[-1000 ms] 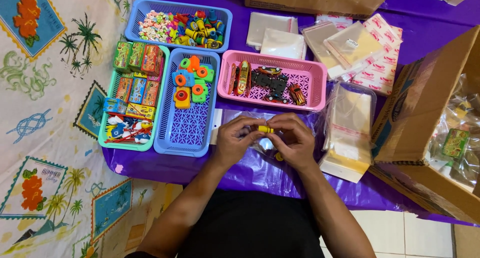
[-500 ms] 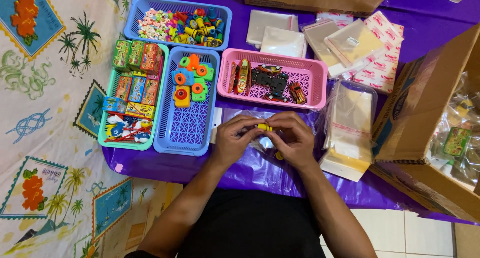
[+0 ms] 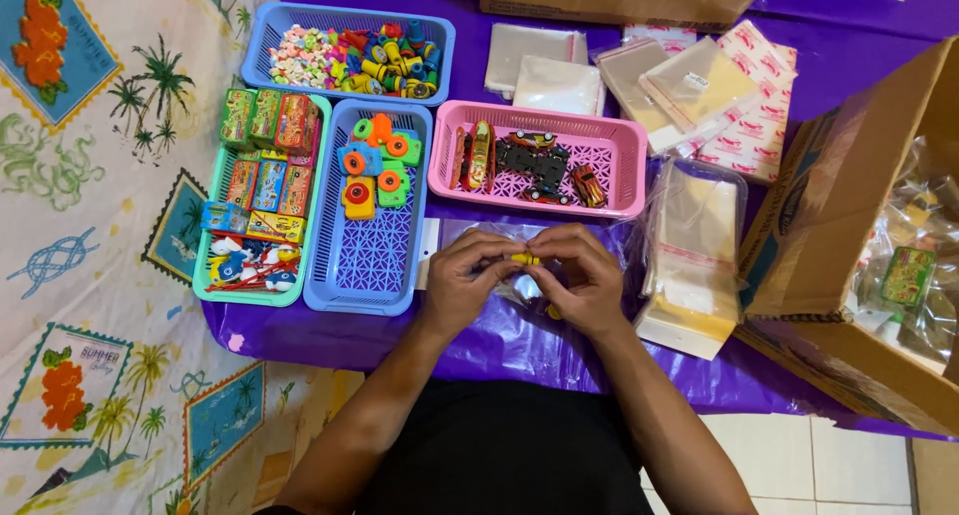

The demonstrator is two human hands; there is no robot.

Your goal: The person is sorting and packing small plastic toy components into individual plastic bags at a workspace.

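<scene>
My left hand (image 3: 468,281) and my right hand (image 3: 582,278) meet over the purple tabletop (image 3: 479,340), both pinching a small clear plastic bag (image 3: 519,285) with a small yellow piece (image 3: 523,260) showing between the fingertips. The bag's contents are mostly hidden by my fingers. Just beyond my hands stands a pink basket (image 3: 619,145) of small toy cars. To the left a blue basket (image 3: 372,265) holds several orange, blue and green toys.
A green basket (image 3: 205,275) of small boxes and toys sits far left, a blue basket (image 3: 268,30) of tiny colourful pieces behind. A stack of clear bags (image 3: 689,265) lies right of my hands, an open cardboard box (image 3: 829,235) beyond it. More bag packs (image 3: 699,85) lie at the back.
</scene>
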